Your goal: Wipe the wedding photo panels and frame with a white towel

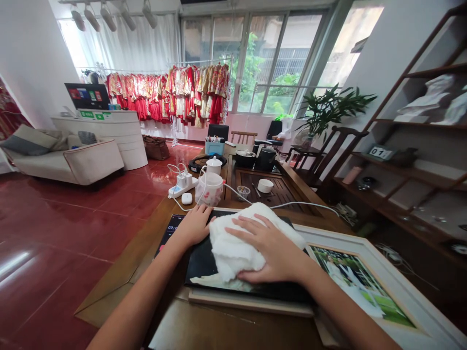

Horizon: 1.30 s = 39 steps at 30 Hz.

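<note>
The right hand (268, 248) lies flat and open on top of a white cloth (237, 240), fingers spread, pressing down without clenching. The left hand (195, 224) is also open and unclenched, resting on a black board (207, 265) with its fingertips (207, 218) against the left side of the cloth. The cloth sits on the board between the 2 hands, and the board lies on the wooden surface (233, 330). A framed photo (361, 287) lies just right of the right hand. Ahead of the left hand stand a plastic jug (209, 189) and a power strip (180, 187).
</note>
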### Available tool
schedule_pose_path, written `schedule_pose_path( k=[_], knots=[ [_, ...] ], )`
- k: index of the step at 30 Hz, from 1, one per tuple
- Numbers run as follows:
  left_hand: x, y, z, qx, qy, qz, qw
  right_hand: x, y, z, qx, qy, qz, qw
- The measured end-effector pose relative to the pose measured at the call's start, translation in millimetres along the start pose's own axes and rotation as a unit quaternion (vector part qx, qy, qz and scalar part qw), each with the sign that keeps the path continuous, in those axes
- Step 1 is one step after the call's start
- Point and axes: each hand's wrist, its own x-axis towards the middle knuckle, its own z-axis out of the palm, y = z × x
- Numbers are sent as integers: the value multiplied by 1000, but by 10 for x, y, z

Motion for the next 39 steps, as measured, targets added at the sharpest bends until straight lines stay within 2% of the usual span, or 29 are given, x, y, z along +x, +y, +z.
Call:
schedule_pose_path(
  k=[4, 6, 13, 16, 19, 25, 28, 31, 36, 39],
  knots=[
    [24, -11, 25, 4, -3, -3, 1000, 16, -111, -5, 46, -28, -62, 997],
    [28, -7, 23, 6, -3, -1, 1000, 19, -99, -4, 51, -35, -65, 996],
    [-2, 3, -15, 1, 4, 4, 1000, -75, 255, -9, -34, 35, 67, 997],
    [-5, -3, -13, -2, 6, 0, 1000, -116, 359, -15, -55, 54, 94, 993],
    [-1, -5, -1, -4, 5, 0, 1000, -123, 293, -18, -43, 46, 66, 996],
    [26, -19, 51, -3, 1, 2, 1000, -56, -139, -10, 33, -26, -38, 998],
    [33, -23, 57, -2, -2, 4, 1000, -37, -192, -1, 46, -38, -63, 996],
    [21, -19, 36, -5, -4, 8, 1000, -58, -65, -6, 23, -26, -26, 999],
    [-7, -20, 8, -12, -3, 6, 1000, -134, 281, -43, -54, 39, 89, 994],
    [-7, -16, 11, -18, 2, 6, 1000, -165, 415, -48, -75, 57, 120, 988]
  ],
)
